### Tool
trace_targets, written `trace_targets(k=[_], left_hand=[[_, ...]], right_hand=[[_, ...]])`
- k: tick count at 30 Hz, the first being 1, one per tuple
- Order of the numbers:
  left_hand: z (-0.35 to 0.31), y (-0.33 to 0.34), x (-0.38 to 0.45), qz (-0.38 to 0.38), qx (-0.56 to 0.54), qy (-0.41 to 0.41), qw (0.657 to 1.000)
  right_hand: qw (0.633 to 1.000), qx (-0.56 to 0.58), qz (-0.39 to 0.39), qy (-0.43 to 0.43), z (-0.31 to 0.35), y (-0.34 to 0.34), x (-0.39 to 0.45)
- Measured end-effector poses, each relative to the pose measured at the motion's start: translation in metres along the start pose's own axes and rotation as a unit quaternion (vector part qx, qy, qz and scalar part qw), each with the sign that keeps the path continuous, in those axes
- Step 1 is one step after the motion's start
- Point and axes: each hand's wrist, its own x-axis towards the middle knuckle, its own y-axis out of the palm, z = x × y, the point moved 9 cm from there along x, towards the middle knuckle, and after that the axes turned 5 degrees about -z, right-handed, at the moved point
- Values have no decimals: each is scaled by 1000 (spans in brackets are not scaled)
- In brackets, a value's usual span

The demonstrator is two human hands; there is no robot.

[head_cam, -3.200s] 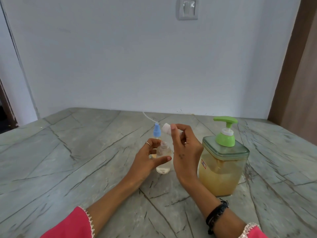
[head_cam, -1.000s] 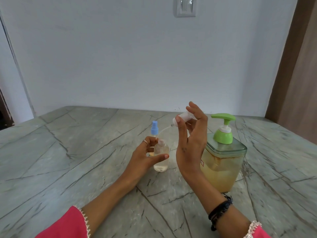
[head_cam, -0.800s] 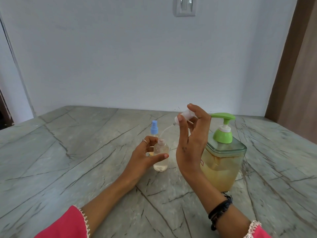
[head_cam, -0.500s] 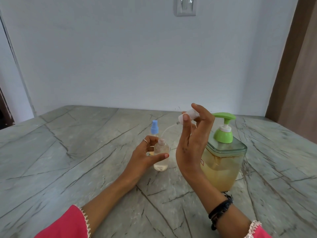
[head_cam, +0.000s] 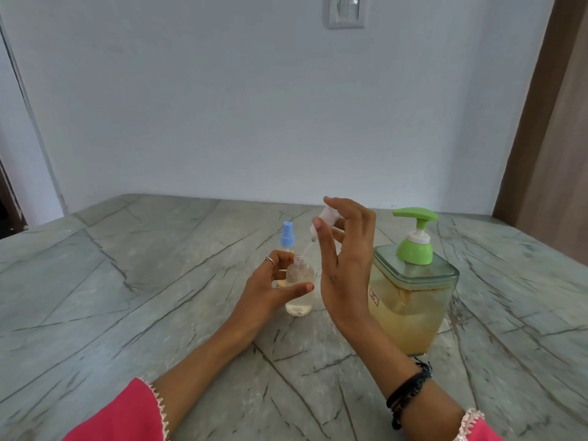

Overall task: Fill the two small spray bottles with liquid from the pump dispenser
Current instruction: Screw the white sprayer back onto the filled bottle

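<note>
Two hands mid-table, left hand [head_cam: 270, 289] gripping open bottle [head_cam: 299, 289], right hand [head_cam: 345, 259] pinching spray cap [head_cam: 324, 219] above.

tabletop [head_cam: 133, 281]: grey-green veined stone, smooth, dull sheen | pump dispenser [head_cam: 413, 300]: clear glossy body, glass or plastic can't tell; pump top green + white glossy plastic | open bottle [head_cam: 299, 291]: clear plastic, glossy | spray cap [head_cam: 287, 238]: blue plastic, smooth | sleeve [head_cam: 121, 415]: pink cloth, matt | wall [head_cam: 254, 106]: matt paint

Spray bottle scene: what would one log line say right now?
left hand: holds open bottle | right hand: pinches white spray top, tube entering neck | pump dispenser: untouched
</note>
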Motion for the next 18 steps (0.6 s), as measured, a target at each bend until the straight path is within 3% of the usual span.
trace_targets(k=[10, 18], left_hand=[[0, 1, -1, -3, -9, -9, 1000], [-1, 1, -1, -1, -2, -6, 1000]], right_hand=[[992, 21, 83, 95, -15, 13, -6], [985, 33, 122, 119, -16, 21, -5]])
